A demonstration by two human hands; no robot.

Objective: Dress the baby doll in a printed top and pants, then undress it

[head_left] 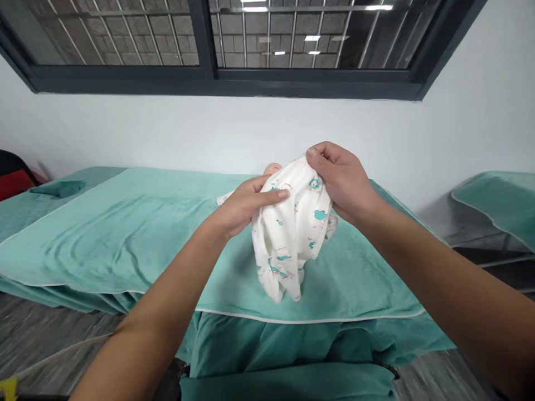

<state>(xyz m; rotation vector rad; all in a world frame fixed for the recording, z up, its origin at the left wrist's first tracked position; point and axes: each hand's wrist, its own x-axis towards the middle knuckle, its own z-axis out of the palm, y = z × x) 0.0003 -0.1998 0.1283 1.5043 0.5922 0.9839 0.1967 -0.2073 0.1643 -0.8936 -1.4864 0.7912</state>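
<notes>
A small white garment printed with teal animal figures hangs bunched in the air above a teal towel spread on a table. My left hand pinches its upper left part, fingers closed on the cloth. My right hand grips its top edge from the right, thumb pressed onto the fabric. A small pinkish rounded thing peeks out behind the garment; I cannot make out what it is. The garment's lower end dangles just above the towel.
A folded teal cloth lies at the far left, beside something red and black. Another teal-covered surface stands at the right, past a gap. A white wall and a dark-framed window are behind. More teal fabric hangs over the near edge.
</notes>
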